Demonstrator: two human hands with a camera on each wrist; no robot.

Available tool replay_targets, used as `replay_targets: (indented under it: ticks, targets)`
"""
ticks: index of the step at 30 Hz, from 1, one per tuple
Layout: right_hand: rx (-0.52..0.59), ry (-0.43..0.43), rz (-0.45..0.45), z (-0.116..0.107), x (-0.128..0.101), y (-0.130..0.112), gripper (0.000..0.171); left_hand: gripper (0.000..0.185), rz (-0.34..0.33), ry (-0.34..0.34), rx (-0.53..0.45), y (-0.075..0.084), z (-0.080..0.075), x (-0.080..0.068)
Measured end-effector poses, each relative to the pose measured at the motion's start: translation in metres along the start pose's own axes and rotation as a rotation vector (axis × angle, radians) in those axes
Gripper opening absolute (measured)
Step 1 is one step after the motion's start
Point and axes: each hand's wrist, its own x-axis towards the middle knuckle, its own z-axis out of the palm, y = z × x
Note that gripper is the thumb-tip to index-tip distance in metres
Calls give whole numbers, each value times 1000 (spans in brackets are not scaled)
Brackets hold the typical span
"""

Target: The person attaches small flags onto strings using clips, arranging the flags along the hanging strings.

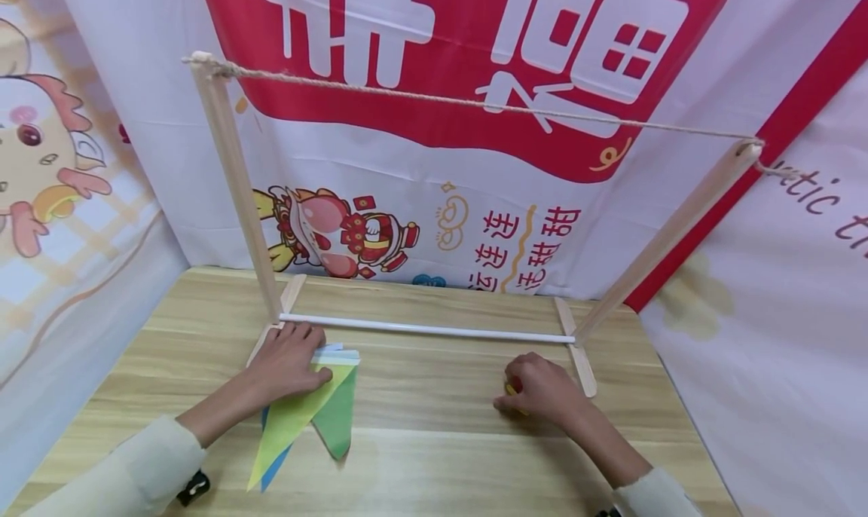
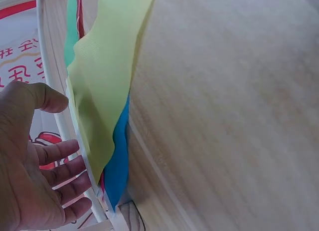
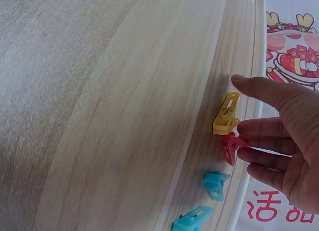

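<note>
head cam: left hand [image 1: 288, 362] flat on stack of coloured triangular fabric flags [image 1: 319, 415], fingers relaxed; right hand [image 1: 539, 389] hides clips.
right wrist cam: fingers loose, touching yellow plastic clip [image 3: 226, 114] + red plastic clip [image 3: 230, 147]; two blue plastic clips [image 3: 207, 201] nearby.

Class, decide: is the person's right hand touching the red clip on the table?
Touching. In the right wrist view a fingertip of the right hand meets the red clip, beside the yellow clip; no gap shows between them.
</note>
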Motion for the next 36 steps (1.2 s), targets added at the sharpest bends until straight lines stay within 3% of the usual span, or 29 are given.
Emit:
replay_targets:
  ticks: [22, 36]
  targets:
    - [71, -46, -32, -1, 5, -4, 40, 30, 26, -1, -9, -5, 3, 3]
    - [81, -5, -95, 0, 9, -5, 37, 25, 50, 11, -62, -8, 4, 7]
